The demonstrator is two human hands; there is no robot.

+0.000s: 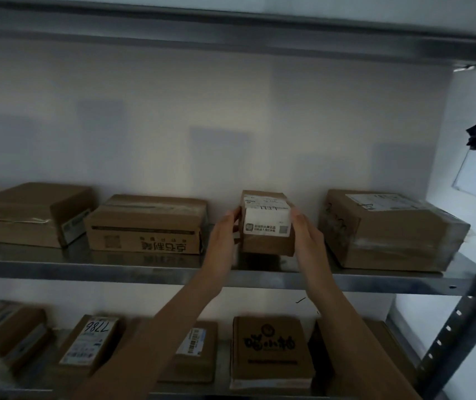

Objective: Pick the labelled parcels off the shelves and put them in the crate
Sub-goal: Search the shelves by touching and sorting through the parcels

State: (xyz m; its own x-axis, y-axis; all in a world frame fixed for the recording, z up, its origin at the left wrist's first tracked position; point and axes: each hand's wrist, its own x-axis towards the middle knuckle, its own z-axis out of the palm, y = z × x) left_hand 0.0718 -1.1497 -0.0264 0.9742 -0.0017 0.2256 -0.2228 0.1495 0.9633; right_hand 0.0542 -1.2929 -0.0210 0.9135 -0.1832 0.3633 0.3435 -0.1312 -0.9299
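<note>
Item in hand: small brown cardboard parcel with a white printed label [267, 223], standing on the grey metal middle shelf [144, 272], between the flat brown carton with dark printed characters [144, 226] and the large tape-wrapped brown carton [390, 232].

Hold: I see my left hand [222, 238] against the parcel's left face and my right hand [307, 235] against its right face, fingers laid close together and fairly straight along the sides, thumbs toward the front edges. The parcel sits clamped between the two palms. Whether its base has left the shelf I cannot tell.

Handling, by my judgement: light for its size, stiff-walled, corners firm; the glossy label and tape may be slippery, so bare cardboard on the side faces is the better place to press. A hand under the base would steady it for carrying.

Destination: crate, not in view.

Other stock: lower shelf holds a labelled parcel marked 7786 [89, 342] and a brown box with a black logo [271, 350].
</note>
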